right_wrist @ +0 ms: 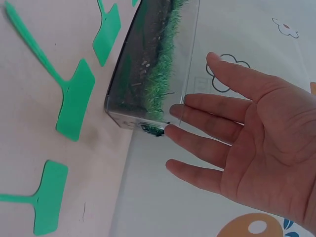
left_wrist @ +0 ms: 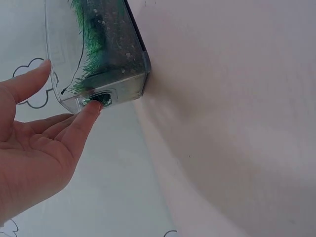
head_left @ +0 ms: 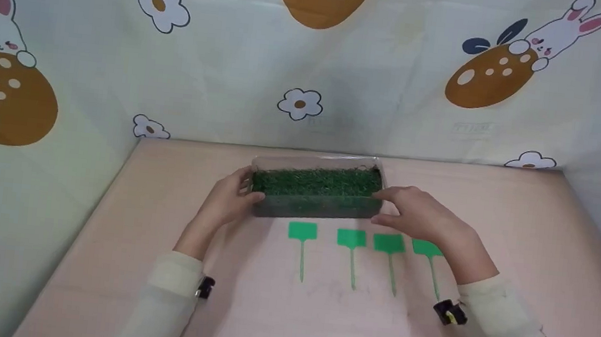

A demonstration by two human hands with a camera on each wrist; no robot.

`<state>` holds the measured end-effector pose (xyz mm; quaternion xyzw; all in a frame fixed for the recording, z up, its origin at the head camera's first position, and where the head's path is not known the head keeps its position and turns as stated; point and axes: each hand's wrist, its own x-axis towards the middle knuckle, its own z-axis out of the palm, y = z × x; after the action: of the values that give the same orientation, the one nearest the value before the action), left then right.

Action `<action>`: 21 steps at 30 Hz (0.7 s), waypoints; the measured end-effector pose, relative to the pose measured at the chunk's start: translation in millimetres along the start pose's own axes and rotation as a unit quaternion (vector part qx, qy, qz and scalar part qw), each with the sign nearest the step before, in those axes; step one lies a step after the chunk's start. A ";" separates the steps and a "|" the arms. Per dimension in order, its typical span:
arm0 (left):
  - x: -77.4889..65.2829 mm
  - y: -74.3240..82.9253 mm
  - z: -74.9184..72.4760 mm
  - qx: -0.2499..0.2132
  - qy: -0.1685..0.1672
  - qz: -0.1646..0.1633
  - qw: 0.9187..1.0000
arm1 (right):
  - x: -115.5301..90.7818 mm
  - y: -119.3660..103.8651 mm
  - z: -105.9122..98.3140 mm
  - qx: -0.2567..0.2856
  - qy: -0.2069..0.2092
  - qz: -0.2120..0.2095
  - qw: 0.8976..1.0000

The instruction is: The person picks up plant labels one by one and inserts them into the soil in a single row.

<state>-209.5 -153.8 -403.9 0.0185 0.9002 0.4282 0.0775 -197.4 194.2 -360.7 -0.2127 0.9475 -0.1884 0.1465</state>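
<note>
A clear plastic box (head_left: 318,208) with a dark lower part holds a strip of green grass (head_left: 318,181) and stands toward the back of the table. At its left end my left hand (head_left: 230,194) touches the end wall with extended fingers, one fingertip right at the small end opening (left_wrist: 103,98). The left thumb overlaps the front corner in the head view. My right hand (head_left: 421,212) is at the opposite end, its fingers spread and straight, fingertips close beside the end wall (right_wrist: 140,126).
Several green T-shaped plant labels lie in a row in front of the box, among them a left one (head_left: 302,231) and a right one (head_left: 427,249) partly hidden by my right wrist. A patterned cloth wall (head_left: 220,82) rises behind the pink table (head_left: 290,323).
</note>
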 end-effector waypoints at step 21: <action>21.9 9.8 8.1 0.071 -0.042 0.031 0.996 | -16.9 -1.3 -4.8 -0.029 0.041 0.042 0.998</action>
<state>-230.1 -139.2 -404.1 0.0693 0.9235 0.3638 0.1003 -184.0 202.3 -352.6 -0.1686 0.9660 -0.1627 0.1090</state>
